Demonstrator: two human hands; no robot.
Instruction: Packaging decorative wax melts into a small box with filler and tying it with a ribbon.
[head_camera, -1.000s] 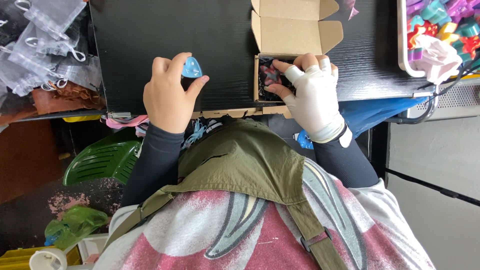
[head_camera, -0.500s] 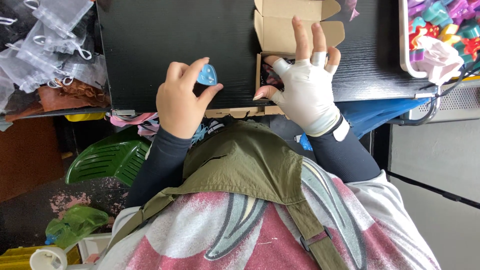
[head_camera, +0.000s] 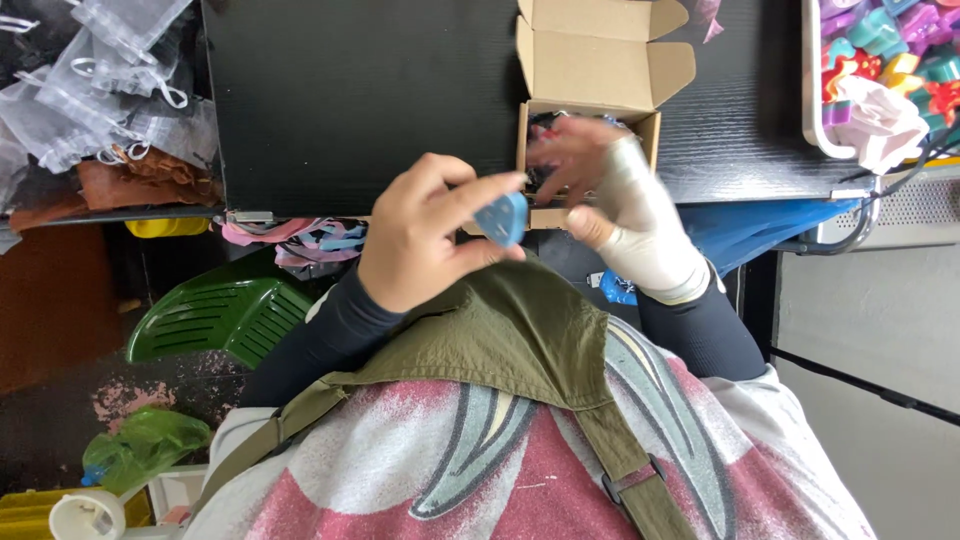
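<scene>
My left hand (head_camera: 425, 235) is raised just in front of the near edge of the black bench (head_camera: 360, 100), and its fingers (head_camera: 470, 190) are pinched together on a small blue rounded-triangle piece (head_camera: 502, 217), thumb below and fingertips on top, so the piece sits in the air between my two hands. My right hand (head_camera: 625, 205), wrapped in a white bandage-like glove that leaves the fingers bare, is at the small open cardboard box (head_camera: 600, 60) that stands on the bench with its flaps folded up and back; this hand is blurred, its fingers look spread and loose over the box's opening, and I cannot tell whether they grip anything. Dark, mixed small items show inside the box, too unclear to name. Off to my left, a heap of sheer drawstring pouches (head_camera: 95, 75) lies beside the bench, and a green plastic chair (head_camera: 215, 315) stands below it. To my right, a white tray (head_camera: 812, 110) holds colourful plastic pieces (head_camera: 885, 40) and a crumpled white cloth (head_camera: 880, 120). My olive apron bib (head_camera: 500, 330) fills the foreground.
</scene>
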